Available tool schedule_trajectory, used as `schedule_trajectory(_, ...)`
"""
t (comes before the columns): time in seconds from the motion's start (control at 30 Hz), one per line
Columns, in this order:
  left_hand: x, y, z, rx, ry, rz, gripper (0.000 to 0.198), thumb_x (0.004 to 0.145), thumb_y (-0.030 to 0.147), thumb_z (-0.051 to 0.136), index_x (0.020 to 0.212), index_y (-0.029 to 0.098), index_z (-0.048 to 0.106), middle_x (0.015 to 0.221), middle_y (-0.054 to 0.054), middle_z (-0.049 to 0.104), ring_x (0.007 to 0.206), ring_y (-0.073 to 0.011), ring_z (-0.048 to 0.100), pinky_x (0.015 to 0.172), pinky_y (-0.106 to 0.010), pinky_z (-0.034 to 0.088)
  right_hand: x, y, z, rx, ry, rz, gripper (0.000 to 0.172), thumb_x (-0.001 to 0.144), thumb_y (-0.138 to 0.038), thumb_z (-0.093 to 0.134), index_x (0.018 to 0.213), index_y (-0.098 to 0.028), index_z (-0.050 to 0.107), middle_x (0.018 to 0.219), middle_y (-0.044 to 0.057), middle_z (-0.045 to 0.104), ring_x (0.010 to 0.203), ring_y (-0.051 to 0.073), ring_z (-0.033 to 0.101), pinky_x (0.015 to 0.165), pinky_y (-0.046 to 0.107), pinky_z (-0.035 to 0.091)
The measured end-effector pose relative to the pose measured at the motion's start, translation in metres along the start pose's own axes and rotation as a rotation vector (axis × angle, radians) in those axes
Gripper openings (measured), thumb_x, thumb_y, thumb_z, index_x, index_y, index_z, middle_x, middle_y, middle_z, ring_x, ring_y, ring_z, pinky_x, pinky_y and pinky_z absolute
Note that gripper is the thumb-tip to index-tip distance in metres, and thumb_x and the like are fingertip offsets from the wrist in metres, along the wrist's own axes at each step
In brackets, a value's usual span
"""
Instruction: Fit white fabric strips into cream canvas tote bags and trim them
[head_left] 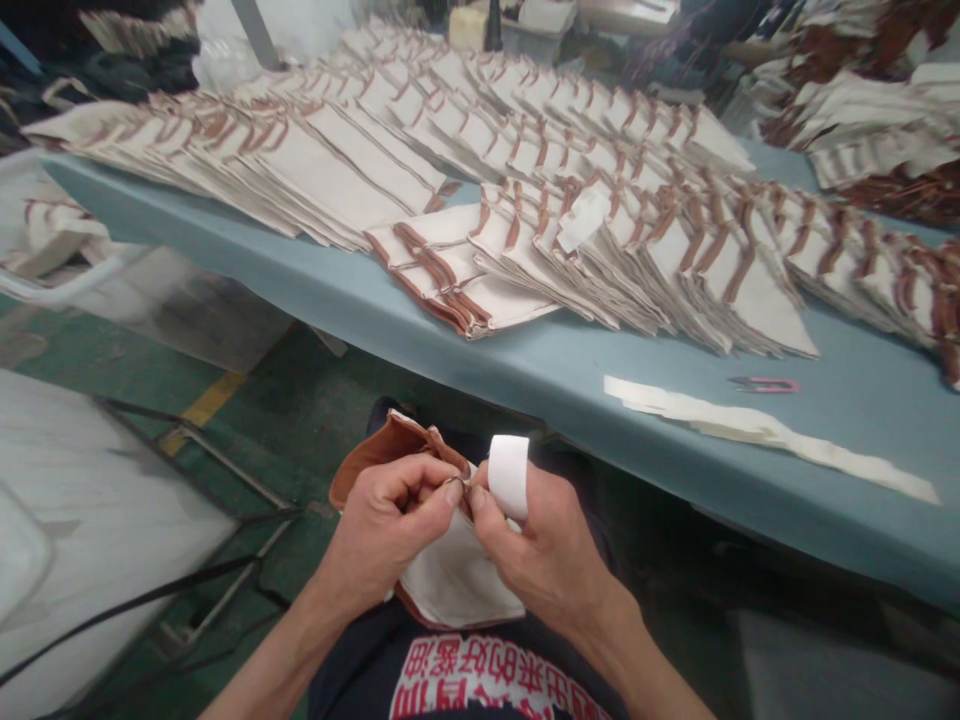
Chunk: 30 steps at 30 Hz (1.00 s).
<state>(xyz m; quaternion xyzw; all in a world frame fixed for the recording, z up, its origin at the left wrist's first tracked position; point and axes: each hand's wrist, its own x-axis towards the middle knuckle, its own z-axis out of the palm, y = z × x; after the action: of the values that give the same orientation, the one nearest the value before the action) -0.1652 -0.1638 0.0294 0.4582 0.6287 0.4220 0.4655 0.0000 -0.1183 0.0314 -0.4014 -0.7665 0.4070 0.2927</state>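
While the left hand and right hand sit close together, their fingertips pinched on the edge of a cream-and-brown pouch, a white band stands over the right forefinger. The pouch is before the near side of the table; on the table's near part lie pink-handled snips and pale strips, with overlapping cream pieces farther back.

The pouch you hold looks like matt cream cloth with a smooth brown panel, your white finger band like smooth paper or tape, the stacked pieces like matt fabric, the tabletop matt and smooth, the tub translucent plastic, the snips metal-bladed.
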Motion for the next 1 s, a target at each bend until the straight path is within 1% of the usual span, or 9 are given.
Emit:
schedule_trajectory(0.2, -0.004, -0.001, -0.005, -0.037, -0.019, 0.055, 0.021, 0.085, 0.029, 0.067, 0.075, 0.013, 0.075, 0.062, -0.001, 0.067, 0.053, -0.0109, 0.052, 0.051, -0.020, 0.040, -0.003, -0.003, -0.016, -0.036, -0.007, -0.008, 0.023, 0.103, -0.029, 0.043, 0.088, -0.022, 0.059, 0.062, -0.001, 0.061, 0.052, 0.015, 0.056, 0.051, 0.027, 0.041)
schedule_trajectory(0.3, -0.005, -0.002, -0.007, 0.013, 0.024, 0.095, 0.022, 0.089, 0.029, 0.065, 0.076, 0.014, 0.075, 0.063, 0.000, 0.066, 0.053, -0.0108, 0.051, 0.050, -0.019, 0.040, -0.005, -0.003, -0.025, -0.053, 0.017, -0.045, 0.030, 0.106, -0.027, 0.039, 0.079, -0.024, 0.052, 0.060, -0.002, 0.055, 0.051, 0.015, 0.052, 0.052, 0.028, 0.038)
schedule_trajectory(0.37, -0.004, -0.002, -0.006, 0.052, 0.016, 0.123, 0.022, 0.091, 0.027, 0.063, 0.077, 0.014, 0.074, 0.066, 0.000, 0.067, 0.056, -0.0113, 0.055, 0.052, -0.018, 0.042, -0.007, -0.003, -0.028, -0.049, -0.011, -0.076, 0.032, 0.107, -0.025, 0.042, 0.076, -0.023, 0.052, 0.066, -0.001, 0.059, 0.058, 0.014, 0.055, 0.057, 0.028, 0.041)
schedule_trajectory(0.43, -0.003, -0.003, -0.005, 0.088, -0.004, 0.160, 0.022, 0.093, 0.023, 0.060, 0.079, 0.015, 0.075, 0.070, 0.000, 0.070, 0.060, -0.0116, 0.060, 0.055, -0.018, 0.045, -0.008, -0.005, -0.030, 0.010, -0.061, -0.085, 0.034, 0.107, -0.025, 0.045, 0.075, -0.021, 0.056, 0.071, 0.000, 0.063, 0.064, 0.013, 0.058, 0.063, 0.026, 0.043)
schedule_trajectory(0.53, -0.003, -0.003, -0.003, 0.136, 0.012, 0.216, 0.020, 0.093, 0.018, 0.060, 0.080, 0.017, 0.075, 0.070, 0.001, 0.071, 0.060, -0.0113, 0.061, 0.057, -0.018, 0.046, -0.009, -0.008, -0.031, 0.145, -0.103, -0.043, 0.032, 0.108, -0.025, 0.047, 0.080, -0.021, 0.061, 0.066, -0.004, 0.061, 0.057, 0.010, 0.055, 0.060, 0.022, 0.043)
schedule_trajectory(0.63, -0.004, -0.005, -0.004, 0.125, -0.006, 0.296, 0.017, 0.092, 0.015, 0.062, 0.082, 0.017, 0.076, 0.074, 0.000, 0.076, 0.065, -0.0128, 0.066, 0.063, -0.019, 0.050, -0.008, -0.008, -0.033, 0.162, -0.049, -0.015, 0.030, 0.107, -0.026, 0.047, 0.080, -0.021, 0.061, 0.064, -0.004, 0.061, 0.053, 0.010, 0.053, 0.054, 0.021, 0.042)
schedule_trajectory(0.73, -0.005, -0.008, -0.008, 0.060, -0.095, 0.375, 0.014, 0.093, 0.012, 0.064, 0.088, 0.018, 0.076, 0.082, -0.002, 0.079, 0.072, -0.0141, 0.070, 0.070, -0.020, 0.053, -0.006, -0.004, -0.034, 0.146, 0.018, 0.024, 0.028, 0.103, -0.027, 0.050, 0.079, -0.020, 0.063, 0.067, -0.002, 0.064, 0.056, 0.011, 0.054, 0.053, 0.021, 0.042)
schedule_trajectory(0.9, -0.005, -0.007, -0.014, -0.030, -0.177, 0.407, 0.014, 0.094, 0.010, 0.067, 0.089, 0.019, 0.076, 0.085, -0.001, 0.080, 0.075, -0.0142, 0.071, 0.071, -0.019, 0.053, -0.002, 0.001, -0.031, 0.358, 0.057, 0.193, 0.024, 0.089, -0.036, 0.071, 0.075, -0.021, 0.058, 0.058, -0.006, 0.058, 0.046, 0.009, 0.047, 0.042, 0.018, 0.037)
schedule_trajectory(1.0, -0.004, -0.003, -0.017, -0.050, -0.180, 0.366, 0.013, 0.096, 0.016, 0.069, 0.086, 0.018, 0.076, 0.082, -0.002, 0.079, 0.073, -0.0146, 0.071, 0.069, -0.019, 0.053, 0.004, 0.003, -0.028, 0.304, -0.007, 0.049, 0.014, 0.088, -0.026, 0.071, 0.079, -0.020, 0.062, 0.062, -0.004, 0.065, 0.047, 0.009, 0.052, 0.044, 0.018, 0.040)
